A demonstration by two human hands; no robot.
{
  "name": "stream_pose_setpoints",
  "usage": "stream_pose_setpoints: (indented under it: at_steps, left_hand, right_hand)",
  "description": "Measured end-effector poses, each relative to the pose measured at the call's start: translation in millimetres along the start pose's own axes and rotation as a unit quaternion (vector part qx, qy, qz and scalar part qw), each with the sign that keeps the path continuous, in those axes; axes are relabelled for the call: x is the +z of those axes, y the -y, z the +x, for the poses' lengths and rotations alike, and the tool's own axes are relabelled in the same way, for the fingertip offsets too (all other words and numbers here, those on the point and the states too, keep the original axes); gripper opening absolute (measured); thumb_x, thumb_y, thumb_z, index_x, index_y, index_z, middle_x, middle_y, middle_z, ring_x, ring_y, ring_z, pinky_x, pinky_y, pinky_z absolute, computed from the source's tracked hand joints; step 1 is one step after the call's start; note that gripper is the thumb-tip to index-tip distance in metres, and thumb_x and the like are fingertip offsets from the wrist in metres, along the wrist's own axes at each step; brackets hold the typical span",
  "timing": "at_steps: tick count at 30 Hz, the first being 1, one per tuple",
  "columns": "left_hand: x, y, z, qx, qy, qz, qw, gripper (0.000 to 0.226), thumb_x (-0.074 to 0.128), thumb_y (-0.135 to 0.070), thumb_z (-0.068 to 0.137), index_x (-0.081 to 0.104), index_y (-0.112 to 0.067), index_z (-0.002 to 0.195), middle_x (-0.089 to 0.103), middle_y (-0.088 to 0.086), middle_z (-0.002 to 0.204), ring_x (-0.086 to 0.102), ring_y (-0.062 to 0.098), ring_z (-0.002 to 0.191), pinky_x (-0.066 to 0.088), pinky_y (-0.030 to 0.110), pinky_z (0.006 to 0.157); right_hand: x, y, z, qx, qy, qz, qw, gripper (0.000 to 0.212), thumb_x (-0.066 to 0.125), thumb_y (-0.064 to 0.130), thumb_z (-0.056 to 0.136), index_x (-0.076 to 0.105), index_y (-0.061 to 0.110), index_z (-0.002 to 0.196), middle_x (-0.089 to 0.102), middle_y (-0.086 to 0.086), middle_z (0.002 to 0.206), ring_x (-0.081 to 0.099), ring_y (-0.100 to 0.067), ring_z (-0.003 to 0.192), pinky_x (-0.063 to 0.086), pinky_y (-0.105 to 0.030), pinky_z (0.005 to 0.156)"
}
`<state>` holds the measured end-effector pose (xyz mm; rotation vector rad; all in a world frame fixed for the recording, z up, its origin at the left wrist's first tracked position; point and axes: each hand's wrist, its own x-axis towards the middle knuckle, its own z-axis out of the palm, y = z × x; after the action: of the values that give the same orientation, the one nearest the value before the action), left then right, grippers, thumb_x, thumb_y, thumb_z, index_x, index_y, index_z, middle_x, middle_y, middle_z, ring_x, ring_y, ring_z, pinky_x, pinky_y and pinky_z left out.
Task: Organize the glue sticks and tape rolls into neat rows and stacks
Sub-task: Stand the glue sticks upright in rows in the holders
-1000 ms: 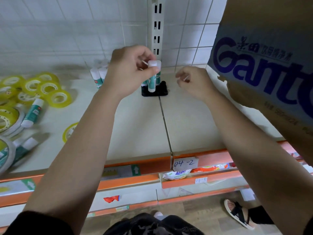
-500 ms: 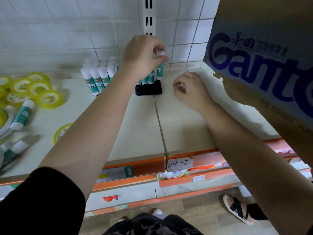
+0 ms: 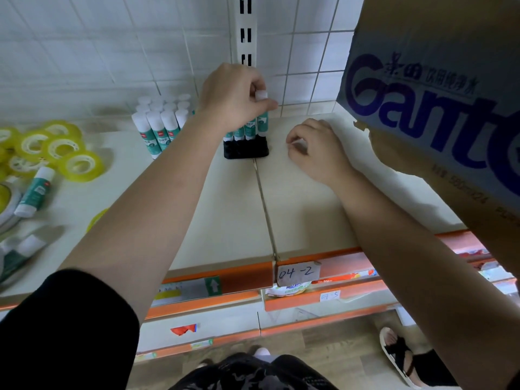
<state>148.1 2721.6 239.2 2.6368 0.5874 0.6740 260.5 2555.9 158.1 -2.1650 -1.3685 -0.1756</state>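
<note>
At the rear of the shelf (image 3: 225, 220), left hand (image 3: 236, 97) with fingers and thumb curled round the white-capped top of 1 glue stick (image 3: 262, 123); holds it upright at the right end of a short row of like sticks (image 3: 243, 130); row at a black base (image 3: 246, 150), on it or just behind it, not clear which; upper part of the row hidden under the hand. Just right of the black base and apart from it, right hand (image 3: 315, 149) low over the shelf; fingers curled inward, small pale spot at the fingertips; cannot tell whether anything is pinched there. Left of the held stick, tight block of upright glue sticks (image 3: 159, 125), white caps up, teal labels, several rows deep, count not readable. Further left, loose heap of yellow tape rolls (image 3: 80, 164), unstacked, some overlapping; 1 flat-lying stick (image 3: 35, 192) just beside the heap; more lying sticks (image 3: 21, 253) at the left edge, blurred. Behind the left hand, white slotted upright (image 3: 247, 32) on the tiled wall (image 3: 84, 52). At right, cardboard box (image 3: 436, 94) with blue lettering, overhanging the shelf. On the orange front edge, handwritten label (image 3: 298, 273) reading 04-2. Black sleeve (image 3: 56, 333) on the left upper arm.
</note>
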Motion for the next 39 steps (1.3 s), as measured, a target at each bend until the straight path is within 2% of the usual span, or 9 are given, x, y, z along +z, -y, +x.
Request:
stream_pose_setpoints:
  at_steps: [3,5,12,22,26,29,34,39]
  left_hand:
    - [-3.4,0.0,-3.8,-0.004,-0.005,-0.017,1.0,0.019,0.064,-0.033,0.08,0.074,-0.02,0.091,0.068,-0.007,0.079,0.066,0.016,0.08,0.055,0.033,0.078]
    - [-4.3,0.5,-5.3,-0.007,-0.007,-0.033,0.999,0.018,0.063,-0.03,0.079,0.074,-0.019,0.087,0.069,-0.006,0.077,0.066,0.016,0.076,0.056,0.035,0.076]
    - [-6.4,-0.1,-0.5,0.007,-0.001,0.0,1.0,0.029,0.068,-0.043,0.082,0.073,-0.015,0.086,0.07,-0.001,0.081,0.066,0.019,0.081,0.054,0.035,0.078]
    - [-5.6,3.2,1.5,0.015,-0.017,-0.005,1.0,0.032,0.072,-0.041,0.084,0.073,-0.009,0.089,0.069,0.002,0.083,0.065,0.021,0.082,0.055,0.039,0.08]
    - [-0.3,7.2,2.2,0.003,-0.006,-0.028,1.0,0.031,0.073,-0.039,0.084,0.073,-0.009,0.091,0.065,-0.001,0.082,0.063,0.017,0.079,0.053,0.031,0.078]
    - [4.8,9.5,2.3,-0.005,-0.007,-0.036,0.999,0.029,0.074,-0.036,0.084,0.073,-0.009,0.094,0.064,-0.001,0.083,0.059,0.014,0.077,0.046,0.024,0.073]
    - [11.1,7.9,-0.8,0.008,-0.012,-0.027,1.0,0.03,0.073,-0.034,0.085,0.073,-0.007,0.099,0.06,-0.004,0.087,0.057,0.013,0.083,0.04,0.021,0.073]
    - [9.2,9.9,-1.9,0.0,0.0,-0.029,1.0,0.03,0.072,-0.033,0.086,0.072,-0.008,0.103,0.064,-0.001,0.092,0.058,0.015,0.085,0.041,0.021,0.074]
  right_hand:
    - [0.1,-1.2,0.8,0.0,0.0,0.0,1.0,0.013,0.062,0.015,0.083,0.069,0.01,0.093,0.062,-0.007,0.095,0.052,-0.031,0.096,0.043,-0.034,0.077]
    - [0.0,-0.9,0.6,-0.001,0.001,-0.002,1.0,0.013,0.061,0.015,0.083,0.069,0.01,0.092,0.062,-0.007,0.095,0.052,-0.031,0.096,0.043,-0.034,0.077]
    - [-0.3,-1.5,1.2,-0.004,0.006,-0.003,1.0,0.017,0.059,0.02,0.082,0.069,0.011,0.092,0.062,-0.008,0.095,0.054,-0.032,0.095,0.046,-0.039,0.08]
    - [0.5,-3.3,1.7,-0.005,0.003,-0.005,1.0,0.015,0.061,0.017,0.085,0.069,0.011,0.096,0.062,-0.006,0.099,0.051,-0.029,0.098,0.042,-0.033,0.079]
    - [1.1,-3.2,1.6,-0.001,0.007,-0.007,1.0,0.015,0.061,0.018,0.085,0.069,0.012,0.096,0.061,-0.005,0.1,0.051,-0.027,0.099,0.041,-0.032,0.079]
    - [0.7,-3.2,1.9,-0.001,0.004,-0.002,1.0,0.014,0.061,0.018,0.085,0.069,0.012,0.095,0.061,-0.005,0.098,0.052,-0.028,0.099,0.043,-0.034,0.08]
    - [0.5,-1.6,1.0,-0.002,0.002,-0.006,1.0,0.015,0.061,0.017,0.084,0.069,0.011,0.095,0.061,-0.007,0.098,0.051,-0.03,0.099,0.042,-0.034,0.078]
    - [-0.7,0.1,-0.1,-0.003,0.003,-0.014,1.0,0.015,0.06,0.016,0.085,0.068,0.01,0.095,0.061,-0.008,0.098,0.051,-0.03,0.098,0.041,-0.033,0.078]
